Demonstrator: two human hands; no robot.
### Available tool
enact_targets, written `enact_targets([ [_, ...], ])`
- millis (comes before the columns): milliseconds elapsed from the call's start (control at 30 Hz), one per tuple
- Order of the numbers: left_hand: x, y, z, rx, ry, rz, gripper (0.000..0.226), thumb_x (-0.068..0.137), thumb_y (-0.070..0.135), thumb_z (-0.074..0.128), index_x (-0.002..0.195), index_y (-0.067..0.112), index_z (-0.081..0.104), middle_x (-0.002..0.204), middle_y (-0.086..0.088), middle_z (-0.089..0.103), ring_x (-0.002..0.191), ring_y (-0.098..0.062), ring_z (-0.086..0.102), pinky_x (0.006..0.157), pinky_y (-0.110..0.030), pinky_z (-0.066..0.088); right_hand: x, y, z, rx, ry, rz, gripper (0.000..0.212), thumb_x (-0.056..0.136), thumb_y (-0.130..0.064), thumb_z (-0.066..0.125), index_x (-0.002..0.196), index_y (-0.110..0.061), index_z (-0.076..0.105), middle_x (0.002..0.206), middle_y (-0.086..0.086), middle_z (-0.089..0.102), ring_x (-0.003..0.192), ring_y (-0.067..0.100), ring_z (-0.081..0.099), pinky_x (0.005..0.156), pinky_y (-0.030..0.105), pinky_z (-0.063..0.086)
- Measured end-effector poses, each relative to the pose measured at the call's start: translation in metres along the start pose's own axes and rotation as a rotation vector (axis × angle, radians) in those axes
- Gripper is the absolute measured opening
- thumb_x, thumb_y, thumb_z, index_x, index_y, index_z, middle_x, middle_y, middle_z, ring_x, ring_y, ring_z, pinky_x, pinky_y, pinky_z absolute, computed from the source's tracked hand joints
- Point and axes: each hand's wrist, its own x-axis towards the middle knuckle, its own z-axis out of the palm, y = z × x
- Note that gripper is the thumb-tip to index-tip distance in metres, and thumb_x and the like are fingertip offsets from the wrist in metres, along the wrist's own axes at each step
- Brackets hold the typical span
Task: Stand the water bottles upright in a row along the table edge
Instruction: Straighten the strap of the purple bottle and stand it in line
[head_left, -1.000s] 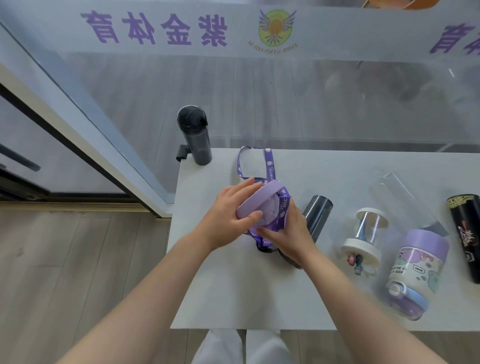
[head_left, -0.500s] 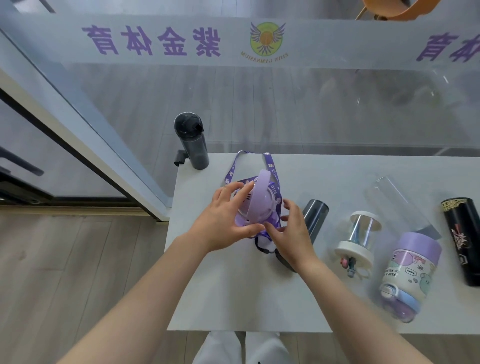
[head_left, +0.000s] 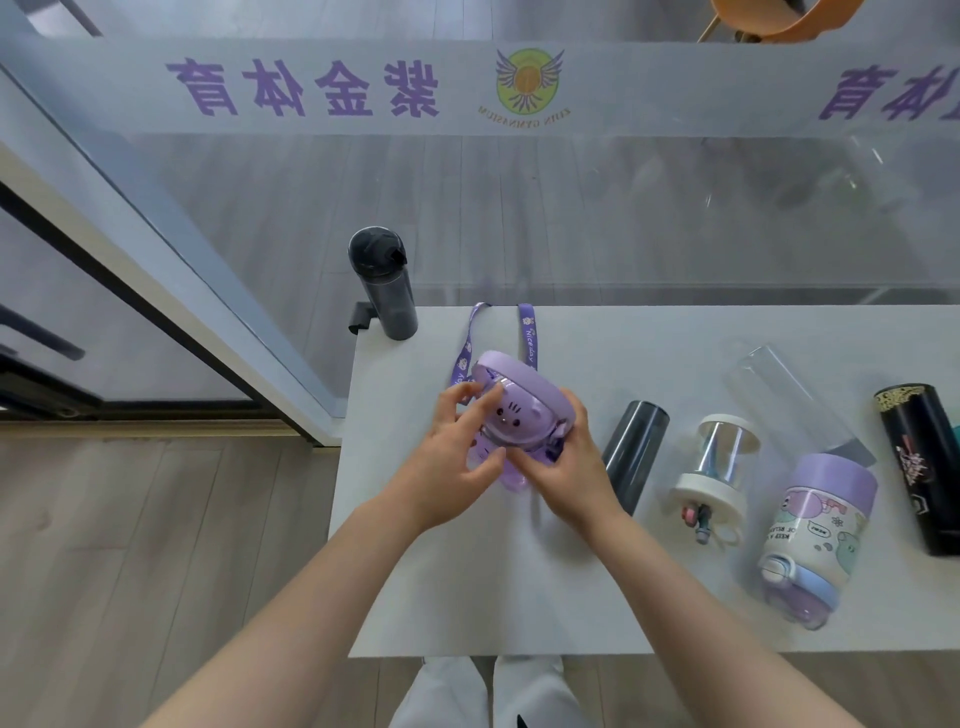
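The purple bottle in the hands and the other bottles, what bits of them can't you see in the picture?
Head view only:
- Purple bottle: its lower body is covered by the left hand and right hand.
- Dark grey bottle lying down: its near end is hidden behind the right hand.
- Black bottle: a teal thing beside it is cut off by the right edge.
- Clear bottle: see-through, outline faint.
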Motion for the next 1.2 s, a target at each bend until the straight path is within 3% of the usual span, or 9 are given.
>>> enact_targets([
  [133,0.001,0.0,0.0,-0.145,0.043,0.013,0.064,0.091,0.011,0.057,0.144,0.037,0.034,0.145,0.01,0.029,0.127,-0.009,0.042,0.104,-0.03,0.042,0.009,-0.005,-0.003,0.004,0.019,0.011,0.076,0.065,-0.044,0.085,0.129,-0.042,0.044,0.117,-0.023,0.063,0.103,0.0,0.064,0.08,0.015,0.052],
  [267,0.005,0.003,-0.009,-0.267,0.107,0.043,0.055,0.093,0.001,0.05,0.139,0.031,0.044,0.141,0.008,0.045,0.112,-0.007,0.055,0.093,-0.017,0.045,0.015,-0.006,-0.008,0.041,0.02,0.042,0.074,0.066,-0.048,0.083,0.13,-0.036,0.049,0.115,-0.02,0.064,0.102,0.003,0.064,0.084,0.027,0.056],
  [400,0.014,0.001,-0.013,-0.245,0.338,0.022,0.04,0.088,0.004,0.063,0.125,0.016,0.051,0.122,0.0,0.053,0.104,-0.012,0.054,0.094,-0.031,0.048,0.02,-0.014,-0.006,0.08,0.003,-0.003,0.062,0.073,-0.037,0.082,0.128,-0.035,0.052,0.117,-0.015,0.064,0.105,0.007,0.064,0.082,0.022,0.055],
  [567,0.018,-0.013,-0.015,-0.397,0.267,-0.258,0.077,0.083,0.02,0.073,0.144,0.019,0.026,0.14,0.005,0.034,0.116,-0.01,0.048,0.08,-0.013,0.05,0.03,-0.015,0.0,0.161,-0.072,0.055,0.025,0.094,-0.015,0.06,0.118,-0.023,0.059,0.115,0.002,0.068,0.109,0.022,0.065,0.084,0.039,0.057],
  [700,0.008,-0.023,-0.02,-0.399,0.209,-0.218,0.081,0.08,0.023,0.077,0.145,0.028,0.03,0.127,0.01,0.052,0.099,0.002,0.057,0.073,-0.011,0.05,0.031,-0.02,0.005,0.151,-0.138,0.078,0.025,0.092,-0.012,0.06,0.116,-0.017,0.055,0.116,0.006,0.065,0.111,0.021,0.064,0.089,0.035,0.054],
  [833,-0.004,-0.028,-0.025,-0.32,0.29,-0.106,0.073,0.075,0.019,0.081,0.136,0.028,0.043,0.122,0.006,0.056,0.101,-0.009,0.058,0.081,-0.024,0.054,0.022,-0.015,0.012,0.156,-0.19,0.136,0.043,0.08,-0.012,0.074,0.109,-0.009,0.041,0.117,0.02,0.057,0.108,0.034,0.062,0.09,0.047,0.054],
  [967,-0.011,-0.03,-0.031,-0.321,0.281,-0.096,0.068,0.075,0.019,0.081,0.13,0.027,0.042,0.121,0.008,0.052,0.092,-0.016,0.06,0.079,-0.037,0.057,0.021,-0.015,0.02,0.112,-0.208,0.108,0.065,0.076,-0.015,0.079,0.127,-0.022,0.038,0.122,0.0,0.06,0.106,0.013,0.066,0.087,0.033,0.056],
  [1100,-0.011,-0.039,-0.035,-0.352,0.254,-0.136,0.069,0.075,0.023,0.08,0.131,0.033,0.04,0.125,0.01,0.049,0.108,-0.012,0.052,0.088,-0.03,0.052,0.019,-0.019,0.025,0.006,-0.174,0.048,0.081,0.077,-0.021,0.079,0.14,-0.027,0.028,0.125,-0.012,0.059,0.104,0.004,0.065,0.084,0.021,0.053],
  [1200,-0.011,-0.042,-0.026,-0.391,0.243,-0.193,0.074,0.075,0.024,0.081,0.134,0.034,0.038,0.126,0.006,0.045,0.11,-0.01,0.054,0.074,-0.017,0.053,0.012,-0.019,0.032,-0.043,-0.094,-0.017,0.079,0.079,-0.023,0.077,0.139,-0.033,0.027,0.125,-0.016,0.056,0.106,0.003,0.063,0.085,0.021,0.053],
])
